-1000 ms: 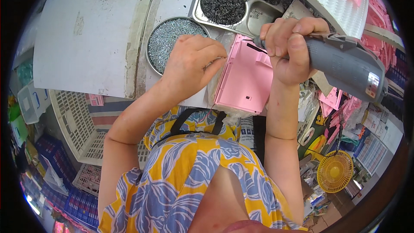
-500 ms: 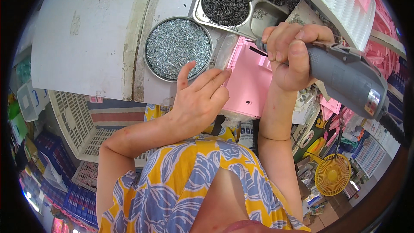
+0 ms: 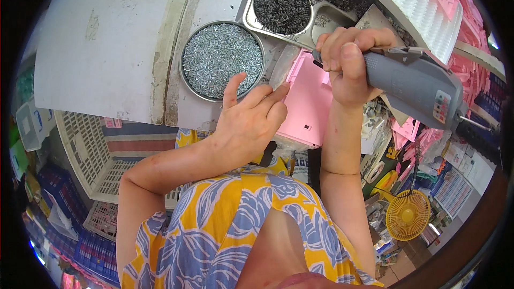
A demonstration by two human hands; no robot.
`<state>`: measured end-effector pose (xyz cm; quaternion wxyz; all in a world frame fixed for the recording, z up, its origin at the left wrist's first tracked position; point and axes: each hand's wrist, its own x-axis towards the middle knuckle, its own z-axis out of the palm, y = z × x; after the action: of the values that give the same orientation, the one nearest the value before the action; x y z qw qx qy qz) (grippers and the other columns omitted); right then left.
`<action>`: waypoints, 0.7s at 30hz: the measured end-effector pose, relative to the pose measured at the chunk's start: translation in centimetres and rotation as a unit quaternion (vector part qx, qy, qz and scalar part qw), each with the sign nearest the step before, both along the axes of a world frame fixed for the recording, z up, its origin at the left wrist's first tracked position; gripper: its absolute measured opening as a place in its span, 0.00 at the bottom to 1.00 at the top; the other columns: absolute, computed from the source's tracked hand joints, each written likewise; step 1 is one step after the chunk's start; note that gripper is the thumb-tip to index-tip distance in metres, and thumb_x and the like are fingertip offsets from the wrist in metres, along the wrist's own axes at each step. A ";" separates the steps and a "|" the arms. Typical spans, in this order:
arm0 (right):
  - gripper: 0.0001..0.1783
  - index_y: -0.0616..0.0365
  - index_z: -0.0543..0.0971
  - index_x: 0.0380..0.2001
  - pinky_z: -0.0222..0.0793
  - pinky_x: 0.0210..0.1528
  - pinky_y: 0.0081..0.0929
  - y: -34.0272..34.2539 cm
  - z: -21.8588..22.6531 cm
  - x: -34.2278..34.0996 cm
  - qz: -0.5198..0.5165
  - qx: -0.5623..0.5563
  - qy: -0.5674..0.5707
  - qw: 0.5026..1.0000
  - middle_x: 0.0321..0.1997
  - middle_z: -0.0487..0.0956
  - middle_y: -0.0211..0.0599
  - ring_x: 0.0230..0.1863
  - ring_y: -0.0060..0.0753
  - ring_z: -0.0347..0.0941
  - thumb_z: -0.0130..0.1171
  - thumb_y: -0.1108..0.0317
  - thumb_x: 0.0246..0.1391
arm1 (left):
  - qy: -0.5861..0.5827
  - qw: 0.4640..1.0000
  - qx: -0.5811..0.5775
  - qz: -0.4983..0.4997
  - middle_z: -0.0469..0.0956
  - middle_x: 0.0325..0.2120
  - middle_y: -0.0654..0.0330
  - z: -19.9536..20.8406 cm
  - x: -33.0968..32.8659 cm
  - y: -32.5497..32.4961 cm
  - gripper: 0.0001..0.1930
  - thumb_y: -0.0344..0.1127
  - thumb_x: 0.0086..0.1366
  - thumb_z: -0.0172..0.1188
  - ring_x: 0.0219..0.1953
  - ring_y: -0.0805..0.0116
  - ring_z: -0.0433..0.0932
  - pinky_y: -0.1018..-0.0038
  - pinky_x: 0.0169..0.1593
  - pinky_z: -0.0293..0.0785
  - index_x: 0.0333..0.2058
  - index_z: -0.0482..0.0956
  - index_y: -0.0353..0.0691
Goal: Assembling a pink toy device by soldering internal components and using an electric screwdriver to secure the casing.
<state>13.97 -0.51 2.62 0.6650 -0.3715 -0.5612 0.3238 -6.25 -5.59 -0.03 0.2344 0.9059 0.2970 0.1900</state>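
A round metal bowl of small silver screws [image 3: 222,59] sits on the white worktable [image 3: 107,48], left of a steel tray of dark springs [image 3: 284,2]. The left hand [image 3: 249,123], fingers spread, rests against the pink plastic panel [image 3: 308,104]. The right hand [image 3: 348,67] is clenched around the grey electric screwdriver [image 3: 412,85], just right of the panel.

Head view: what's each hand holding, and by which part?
The right hand grips the grey electric screwdriver around the front end of its body. The left hand grips nothing; its fingertips rest at the left edge of the pink plastic panel.
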 end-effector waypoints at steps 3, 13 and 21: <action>0.13 0.58 0.65 0.43 0.70 0.25 0.27 0.1 0.4 0.0 0.041 0.019 0.058 0.997 0.21 0.72 0.33 0.18 0.22 0.65 0.58 0.75 0.60 | -0.019 0.999 -0.028 -0.008 0.80 0.55 0.59 0.0 -0.2 0.3 0.08 0.34 0.58 0.67 0.52 0.65 0.76 0.45 0.67 0.49 0.33 0.76 0.43; 0.13 0.50 0.69 0.47 0.67 0.32 0.32 -2.8 5.9 0.0 0.129 0.007 0.051 0.990 0.19 0.68 0.25 0.19 0.24 0.63 0.56 0.59 0.66 | -0.308 0.896 -0.316 0.051 0.83 0.45 0.53 0.8 1.5 6.1 0.07 0.21 0.58 0.67 0.41 0.66 0.84 0.72 0.39 0.81 0.30 0.76 0.36; 0.13 0.47 0.68 0.46 0.67 0.33 0.29 -4.6 7.0 -0.2 0.134 -0.007 0.053 0.990 0.20 0.69 0.22 0.18 0.21 0.64 0.56 0.56 0.67 | -0.295 0.933 -0.206 -0.009 0.85 0.34 0.54 0.7 1.5 5.5 0.08 0.20 0.58 0.67 0.34 0.66 0.85 0.74 0.36 0.79 0.27 0.76 0.36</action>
<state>13.80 -5.14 9.62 0.6418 -0.2799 -0.5678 0.4328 -4.72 -0.07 0.67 0.4942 0.7436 0.2391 0.3815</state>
